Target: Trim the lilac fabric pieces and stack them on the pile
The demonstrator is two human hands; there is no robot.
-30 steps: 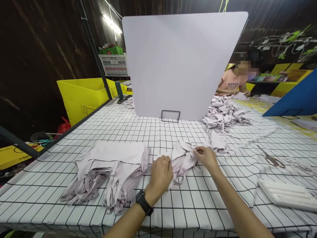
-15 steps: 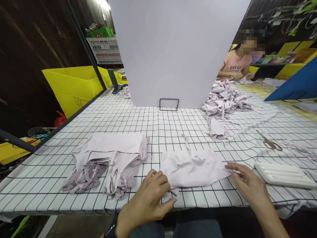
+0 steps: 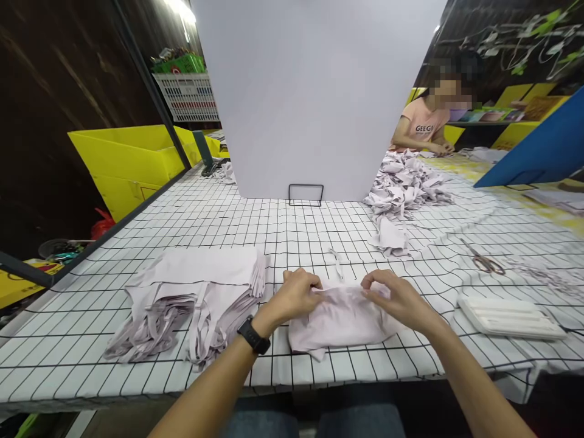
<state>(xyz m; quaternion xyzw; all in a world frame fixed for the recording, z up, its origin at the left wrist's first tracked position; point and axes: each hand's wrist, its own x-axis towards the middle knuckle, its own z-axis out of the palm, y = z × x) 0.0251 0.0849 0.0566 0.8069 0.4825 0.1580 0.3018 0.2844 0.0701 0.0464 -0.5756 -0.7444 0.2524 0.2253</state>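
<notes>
A pale lilac cloth piece (image 3: 349, 325) lies in front of me, its far edge gathered up between my hands. At its upper left corner, my left hand (image 3: 296, 295) is closed, thumb and fingers pinching the fabric. My right hand (image 3: 401, 301) pinches the far edge on the right with thumb and forefinger. A narrow strap (image 3: 336, 261) sticks out beyond the cloth. To the left of my left hand sits a neat stack of matching strapped pieces (image 3: 205, 267), their straps hanging toward me in loops.
A tall white board (image 3: 314, 103) stands across the table. A heap of loose lilac cloth (image 3: 404, 185) lies behind right. Scissors (image 3: 483, 258) and a white plastic case (image 3: 511, 319) rest on the right. A person (image 3: 422, 128) works at the far right. A yellow bin (image 3: 132, 164) stands left.
Both my hands have moved from the cloth's near left and right corners up to its far edge, closer together. They now grip and gather that edge.
</notes>
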